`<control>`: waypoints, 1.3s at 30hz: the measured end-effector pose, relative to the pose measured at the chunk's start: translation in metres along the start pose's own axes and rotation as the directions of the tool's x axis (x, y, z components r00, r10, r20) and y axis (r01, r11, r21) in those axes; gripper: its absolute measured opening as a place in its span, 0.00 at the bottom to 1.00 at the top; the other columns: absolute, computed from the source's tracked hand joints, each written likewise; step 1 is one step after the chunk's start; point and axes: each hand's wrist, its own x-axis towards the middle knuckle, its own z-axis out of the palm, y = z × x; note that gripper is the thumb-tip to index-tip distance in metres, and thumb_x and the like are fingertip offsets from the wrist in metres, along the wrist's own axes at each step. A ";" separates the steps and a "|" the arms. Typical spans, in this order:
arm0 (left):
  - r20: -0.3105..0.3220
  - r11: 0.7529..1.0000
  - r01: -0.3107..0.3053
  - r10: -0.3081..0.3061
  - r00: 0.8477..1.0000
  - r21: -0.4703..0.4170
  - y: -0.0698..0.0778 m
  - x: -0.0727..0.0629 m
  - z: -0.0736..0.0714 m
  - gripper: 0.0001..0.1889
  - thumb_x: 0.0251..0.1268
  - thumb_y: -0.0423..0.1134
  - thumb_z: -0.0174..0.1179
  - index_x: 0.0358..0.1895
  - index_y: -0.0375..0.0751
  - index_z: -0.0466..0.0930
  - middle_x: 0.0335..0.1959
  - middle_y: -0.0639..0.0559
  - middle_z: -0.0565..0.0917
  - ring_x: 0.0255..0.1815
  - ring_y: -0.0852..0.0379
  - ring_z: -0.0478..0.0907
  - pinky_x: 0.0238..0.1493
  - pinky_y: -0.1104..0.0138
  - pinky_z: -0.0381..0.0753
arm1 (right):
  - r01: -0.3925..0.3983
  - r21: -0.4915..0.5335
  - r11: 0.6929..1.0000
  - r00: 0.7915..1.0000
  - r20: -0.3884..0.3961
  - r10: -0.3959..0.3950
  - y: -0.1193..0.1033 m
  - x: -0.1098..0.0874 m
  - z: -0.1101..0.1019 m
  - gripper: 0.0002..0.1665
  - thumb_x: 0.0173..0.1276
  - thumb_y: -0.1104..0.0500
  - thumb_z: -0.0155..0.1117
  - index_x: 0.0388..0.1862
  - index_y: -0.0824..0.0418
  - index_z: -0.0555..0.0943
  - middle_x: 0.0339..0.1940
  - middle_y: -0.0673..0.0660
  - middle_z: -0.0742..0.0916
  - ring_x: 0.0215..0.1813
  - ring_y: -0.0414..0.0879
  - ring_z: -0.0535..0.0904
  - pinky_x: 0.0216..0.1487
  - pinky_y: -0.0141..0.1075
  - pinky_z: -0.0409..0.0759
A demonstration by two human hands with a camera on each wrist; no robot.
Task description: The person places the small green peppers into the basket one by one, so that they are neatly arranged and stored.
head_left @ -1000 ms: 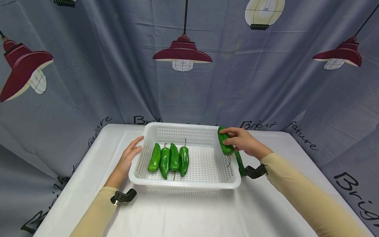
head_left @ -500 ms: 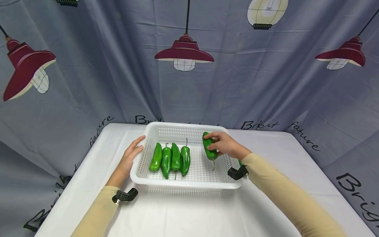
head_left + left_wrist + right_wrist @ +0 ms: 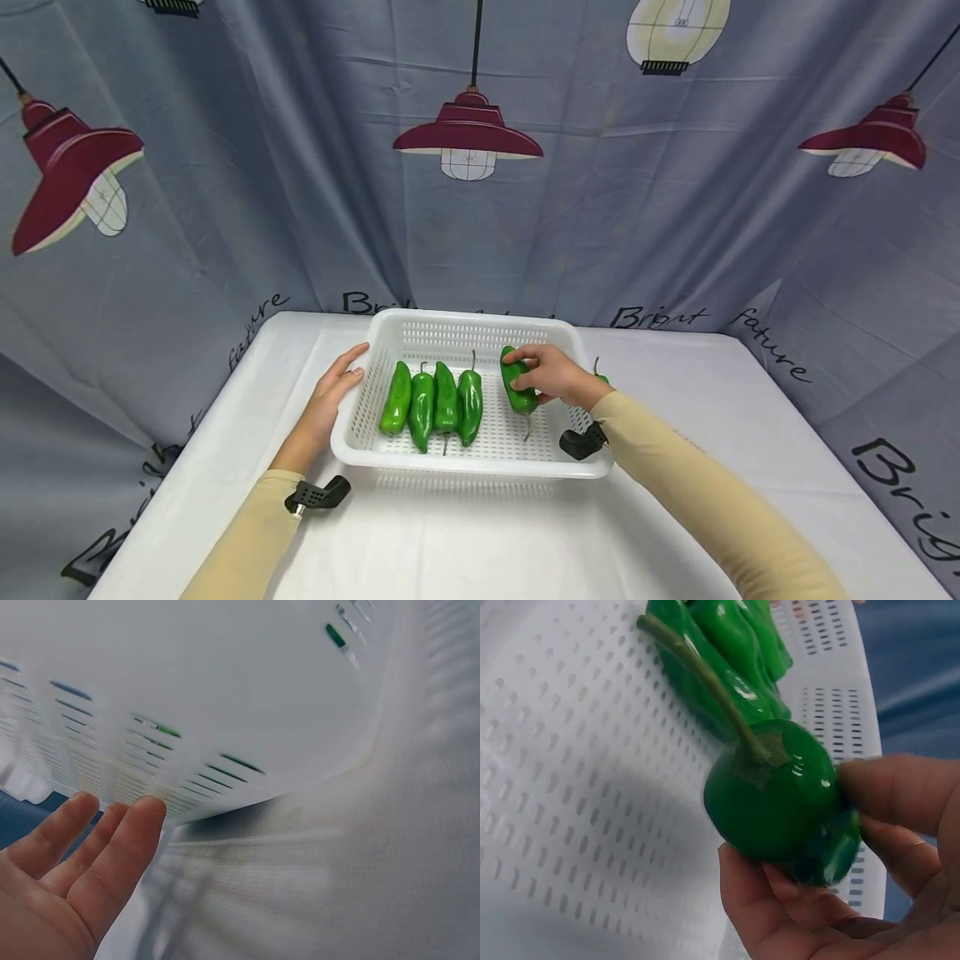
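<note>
My right hand grips a green pepper inside the right half of a white slotted basket. Its stem end faces the camera in the right wrist view, with thumb and fingers around the pepper's body. Several more green peppers lie side by side in the basket's left half, to the left of the held one. My left hand touches the basket's left side with straight fingers. In the left wrist view those fingers meet the slotted wall.
Another green pepper shows beyond the basket's right side, mostly hidden by my right forearm. A white cloth covers the table. A grey-blue curtain with printed lamps hangs behind and at the sides.
My right hand has carried the pepper leftward from over the basket's right rim and down into the basket. The left hand keeps its place on the basket.
</note>
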 end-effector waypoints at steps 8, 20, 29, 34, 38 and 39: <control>0.001 1.000 0.000 0.000 1.000 -0.018 0.001 0.001 0.000 0.28 0.85 0.43 0.37 0.82 0.47 0.50 0.84 0.41 0.54 0.81 0.36 0.57 0.59 0.81 0.75 | -0.029 -0.026 0.999 0.998 0.049 0.030 0.007 0.008 0.008 0.33 0.62 0.75 0.57 0.68 0.64 0.75 0.26 0.52 0.77 0.29 0.45 0.70 0.30 0.37 0.82; 0.000 1.000 0.007 -0.007 1.000 -0.025 0.001 0.002 0.001 0.28 0.85 0.43 0.37 0.82 0.46 0.50 0.83 0.40 0.55 0.79 0.36 0.58 0.59 0.81 0.75 | -0.049 -0.074 0.996 0.998 0.036 0.052 0.005 0.016 0.020 0.30 0.65 0.70 0.62 0.67 0.62 0.77 0.40 0.57 0.87 0.35 0.45 0.79 0.36 0.44 0.89; -0.004 1.000 0.004 -0.004 1.000 -0.012 0.000 0.001 0.000 0.28 0.85 0.43 0.37 0.82 0.47 0.50 0.83 0.40 0.55 0.80 0.36 0.58 0.59 0.81 0.75 | -0.060 -0.174 0.983 0.998 0.012 0.063 -0.001 0.020 0.032 0.28 0.64 0.71 0.65 0.65 0.62 0.78 0.39 0.58 0.85 0.35 0.45 0.81 0.33 0.45 0.89; 0.000 1.000 -0.001 0.001 1.000 -0.003 0.000 0.002 0.000 0.28 0.85 0.44 0.38 0.82 0.47 0.50 0.83 0.40 0.55 0.80 0.35 0.59 0.60 0.79 0.75 | -0.088 -0.160 0.983 0.996 0.013 0.091 -0.002 0.020 0.036 0.28 0.66 0.69 0.66 0.65 0.62 0.76 0.41 0.59 0.83 0.35 0.47 0.81 0.34 0.46 0.90; -0.005 1.000 0.003 -0.003 1.000 0.008 -0.001 0.001 -0.001 0.28 0.85 0.46 0.38 0.82 0.48 0.50 0.83 0.40 0.55 0.80 0.36 0.59 0.60 0.80 0.75 | -0.094 -0.150 0.984 0.995 0.019 0.098 -0.004 0.020 0.038 0.27 0.66 0.69 0.67 0.65 0.61 0.76 0.43 0.61 0.82 0.35 0.48 0.82 0.33 0.45 0.90; -0.006 1.000 0.004 -0.004 1.000 0.008 -0.001 0.001 -0.001 0.28 0.85 0.46 0.38 0.82 0.48 0.50 0.83 0.40 0.55 0.80 0.36 0.59 0.60 0.80 0.75 | -0.095 -0.147 0.984 0.995 0.021 0.099 -0.004 0.020 0.039 0.27 0.66 0.69 0.67 0.65 0.61 0.76 0.44 0.61 0.83 0.36 0.48 0.82 0.33 0.45 0.90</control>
